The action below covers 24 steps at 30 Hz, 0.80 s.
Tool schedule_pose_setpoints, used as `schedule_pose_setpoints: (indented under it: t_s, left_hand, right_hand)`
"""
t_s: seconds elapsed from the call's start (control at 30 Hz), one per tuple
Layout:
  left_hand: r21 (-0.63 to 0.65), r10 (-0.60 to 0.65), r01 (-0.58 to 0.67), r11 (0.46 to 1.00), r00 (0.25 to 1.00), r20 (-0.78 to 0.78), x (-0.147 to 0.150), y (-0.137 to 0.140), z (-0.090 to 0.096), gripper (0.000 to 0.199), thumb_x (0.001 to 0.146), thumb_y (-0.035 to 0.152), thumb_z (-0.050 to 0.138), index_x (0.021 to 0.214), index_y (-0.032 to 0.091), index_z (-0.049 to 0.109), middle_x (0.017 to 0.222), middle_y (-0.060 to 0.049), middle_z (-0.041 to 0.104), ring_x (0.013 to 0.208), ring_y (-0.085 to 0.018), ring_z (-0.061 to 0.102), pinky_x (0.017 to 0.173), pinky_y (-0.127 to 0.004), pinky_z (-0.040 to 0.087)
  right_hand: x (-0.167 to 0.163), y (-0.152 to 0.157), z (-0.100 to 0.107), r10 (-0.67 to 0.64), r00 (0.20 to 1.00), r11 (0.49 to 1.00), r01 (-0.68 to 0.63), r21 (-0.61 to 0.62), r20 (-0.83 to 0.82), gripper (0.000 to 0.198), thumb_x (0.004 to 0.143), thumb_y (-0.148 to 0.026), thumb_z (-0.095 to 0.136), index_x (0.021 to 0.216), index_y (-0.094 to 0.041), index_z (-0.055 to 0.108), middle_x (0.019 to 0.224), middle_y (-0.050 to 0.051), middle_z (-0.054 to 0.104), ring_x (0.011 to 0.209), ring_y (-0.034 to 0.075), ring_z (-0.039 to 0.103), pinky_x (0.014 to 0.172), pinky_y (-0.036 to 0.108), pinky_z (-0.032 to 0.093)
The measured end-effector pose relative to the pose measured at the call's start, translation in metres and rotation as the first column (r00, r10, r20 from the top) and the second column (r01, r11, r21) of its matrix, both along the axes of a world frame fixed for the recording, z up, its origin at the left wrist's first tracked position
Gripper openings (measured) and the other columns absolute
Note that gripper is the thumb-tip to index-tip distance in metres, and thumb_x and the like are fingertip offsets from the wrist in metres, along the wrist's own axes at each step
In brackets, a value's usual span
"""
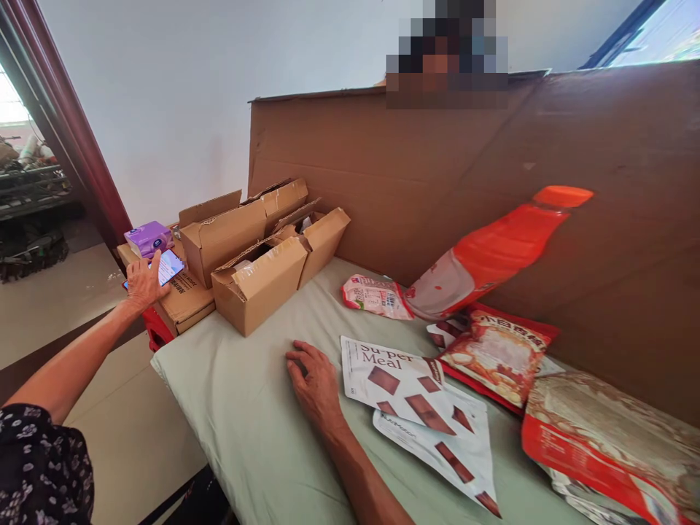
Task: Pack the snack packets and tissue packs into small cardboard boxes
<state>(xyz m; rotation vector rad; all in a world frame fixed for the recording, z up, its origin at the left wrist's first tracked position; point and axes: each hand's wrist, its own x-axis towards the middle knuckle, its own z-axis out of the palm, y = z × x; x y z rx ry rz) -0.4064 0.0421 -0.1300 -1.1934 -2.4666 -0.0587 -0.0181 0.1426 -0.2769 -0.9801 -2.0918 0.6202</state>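
Note:
At the far left, my left hand [145, 283] is closed over a phone [171, 267] with a lit screen, above a flat cardboard box [183, 299]. Just behind it sits a purple tissue pack [149, 238]. My right hand [314, 383] lies on the pale green sheet [262, 394], fingers loosely bent and apart, holding nothing. To its right are two overlapping white pouches with brown squares, the upper "Super Meal" pouch [391, 375] and a lower pouch [456, 448].
Several open cardboard boxes [262, 284] stand behind my hands. A red-capped bottle [492, 251] leans against a tall cardboard panel [350, 160]. Nearby lie a small pink-white packet [377, 296], a red food bag [500, 354] and a larger bag [607, 437]. A person [445, 58] is behind the panel.

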Motion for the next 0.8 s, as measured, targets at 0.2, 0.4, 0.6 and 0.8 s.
schedule_pose_setpoints:
  t_s: [0.2,0.4,0.6,0.8]
  left_hand:
    - [0.010,-0.012,0.012,1.000,1.000,-0.017,-0.0003,0.0000,-0.0022,0.088,0.079,0.036,0.060,0.157,0.009,0.031,0.135,-0.026,0.055,0.123,-0.045,0.051,0.105,-0.052,0.031]
    - [0.021,-0.036,0.037,0.999,0.998,-0.057,-0.0026,-0.0008,-0.0069,0.088,0.078,0.035,0.061,0.157,0.009,0.031,0.136,-0.027,0.054,0.122,-0.045,0.050,0.103,-0.053,0.033]
    - [0.027,-0.047,0.050,0.998,0.995,-0.093,-0.0030,-0.0016,-0.0097,0.087,0.078,0.034,0.061,0.156,0.007,0.033,0.133,-0.027,0.056,0.119,-0.045,0.052,0.102,-0.053,0.034]
    - [0.023,-0.044,0.046,0.999,0.993,-0.108,-0.0018,-0.0016,-0.0094,0.087,0.079,0.035,0.061,0.156,0.006,0.032,0.133,-0.027,0.055,0.119,-0.044,0.052,0.103,-0.052,0.034]
  right_hand:
    - [-0.0007,-0.0001,-0.0008,0.000,1.000,1.000,0.000,0.004,-0.004,0.031,0.088,-0.030,0.050,0.092,-0.020,0.079,0.123,0.014,0.073,0.116,0.031,0.063,0.100,0.050,0.046]
    - [-0.0003,-0.0003,0.0004,0.001,1.000,1.000,-0.001,0.003,-0.007,0.030,0.088,-0.029,0.050,0.092,-0.021,0.078,0.123,0.014,0.073,0.115,0.030,0.064,0.101,0.050,0.045]
    - [0.0004,-0.0008,0.0027,0.005,1.000,1.000,-0.005,0.006,-0.012,0.032,0.088,-0.031,0.049,0.091,-0.019,0.079,0.122,0.014,0.073,0.115,0.032,0.064,0.101,0.051,0.046]
    - [0.0001,-0.0018,0.0046,0.008,1.000,1.000,-0.007,0.019,-0.027,0.031,0.089,-0.031,0.049,0.090,-0.020,0.078,0.121,0.015,0.073,0.114,0.031,0.064,0.101,0.052,0.046]
